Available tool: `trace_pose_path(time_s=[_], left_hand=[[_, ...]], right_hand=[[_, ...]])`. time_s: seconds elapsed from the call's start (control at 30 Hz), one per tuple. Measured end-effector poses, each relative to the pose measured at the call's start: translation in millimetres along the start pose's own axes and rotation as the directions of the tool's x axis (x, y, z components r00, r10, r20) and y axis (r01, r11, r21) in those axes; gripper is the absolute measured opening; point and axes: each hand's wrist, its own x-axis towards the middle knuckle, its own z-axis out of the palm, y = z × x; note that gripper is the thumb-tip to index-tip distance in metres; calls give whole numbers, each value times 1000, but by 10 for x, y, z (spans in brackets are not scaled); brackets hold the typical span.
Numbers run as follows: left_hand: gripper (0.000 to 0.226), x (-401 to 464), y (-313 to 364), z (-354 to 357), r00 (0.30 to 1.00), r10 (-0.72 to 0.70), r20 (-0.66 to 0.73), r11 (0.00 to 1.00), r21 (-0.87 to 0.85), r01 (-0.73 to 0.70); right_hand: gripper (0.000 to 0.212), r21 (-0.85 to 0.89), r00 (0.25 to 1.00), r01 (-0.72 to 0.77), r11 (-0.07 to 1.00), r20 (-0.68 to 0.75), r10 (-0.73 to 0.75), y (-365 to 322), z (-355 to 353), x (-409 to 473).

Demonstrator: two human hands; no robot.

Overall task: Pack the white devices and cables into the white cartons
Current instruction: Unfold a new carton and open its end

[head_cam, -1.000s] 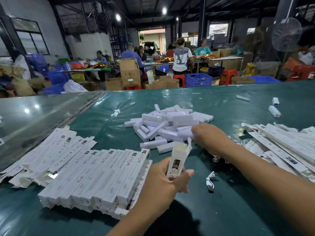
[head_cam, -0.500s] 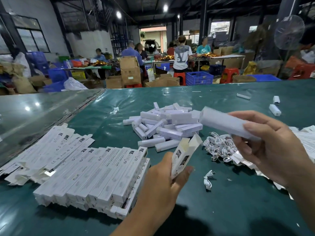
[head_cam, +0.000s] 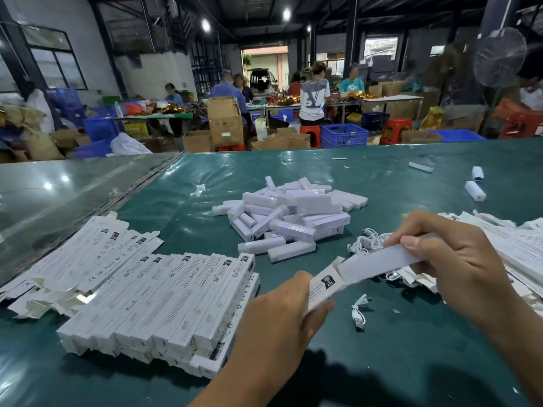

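Note:
My left hand (head_cam: 279,315) grips a narrow white carton (head_cam: 323,287) with its open end pointing right. My right hand (head_cam: 458,259) holds a long white device (head_cam: 379,262), whose left tip sits at the carton's open mouth. A heap of more white devices (head_cam: 291,215) lies on the green table beyond my hands. Coiled white cables (head_cam: 367,243) are bunched just behind the held device, and one loose cable (head_cam: 360,314) lies below it. Packed cartons (head_cam: 164,306) are stacked in rows at the left.
Flat unfolded cartons (head_cam: 88,254) lie at the far left and more white sheets and cartons (head_cam: 517,248) at the right. A few stray devices (head_cam: 474,190) sit at the back right. The table's green cover (head_cam: 411,362) is bare near me. People work at benches beyond.
My right hand picked a device from the heap, then brought it down and left to the carton's open end. My left hand tilted the carton toward it.

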Motion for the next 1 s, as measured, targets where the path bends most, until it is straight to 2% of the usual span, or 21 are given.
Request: trace_pose_path(time_s=[0.1, 0.17, 0.23, 0.3, 0.37, 0.47, 0.57, 0.63, 0.67, 0.7, 0.77, 0.8, 0.83, 0.87, 1.0], left_hand=[[38, -28, 25, 30, 999, 17, 41, 1000, -15, -17], [38, -32, 43, 36, 999, 9, 51, 999, -40, -7], [39, -35, 41, 47, 997, -29, 69, 995, -98, 36], [40, -38, 32, 53, 995, -60, 76, 986, -153, 71], [41, -37, 28, 51, 993, -84, 81, 975, -201, 98], [43, -32, 9, 62, 989, -124, 75, 949, -281, 140], [45, -11, -12, 70, 982, -181, 46, 904, -386, 185], [46, 4, -23, 78, 974, -224, 23, 861, -464, 209], [46, 6, -25, 82, 972, -235, 12, 840, -501, 209], [45, 6, -24, 86, 971, -239, 4, 823, -530, 205], [40, 1, -12, 95, 969, -247, 24, 784, -582, 214], [39, 1, -1, 98, 966, -254, 51, 758, -610, 232], [37, -4, 8, 99, 962, -259, 82, 733, -632, 251], [35, -7, 15, 100, 959, -263, 106, 719, -641, 268], [30, -34, 30, 131, 955, -271, 122, 692, -664, 281]], right_hand=[[31, 10, 995, -22, 1000, 101, 21, 28, 65, -20], [25, 47, 990, -50, 998, 132, 44, 42, 162, -36], [26, 84, 991, -53, 995, 130, 42, 45, 265, -48], [37, 104, 995, -19, 994, 100, 8, 46, 319, -61], [47, 27, 994, 53, 998, 92, -55, 28, 327, -71], [47, 3, 993, 96, 995, 63, -96, 16, 303, -78], [28, -69, 999, -4, 998, -33, 2, 86, 253, -35], [18, -291, 994, -97, 952, 25, 109, 191, 223, -18], [19, -442, 971, -150, 884, 102, 216, 232, 221, -20], [28, -591, 922, -188, 785, 170, 348, 271, 233, -37], [63, -793, 791, -156, 589, 257, 555, 360, 277, -91], [79, -824, 742, -125, 553, 293, 603, 414, 297, -116], [86, -825, 709, -109, 555, 327, 625, 460, 304, -129], [83, -815, 692, -100, 571, 356, 628, 487, 304, -132], [42, -777, 710, -105, 621, 379, 594, 543, 264, -97]])
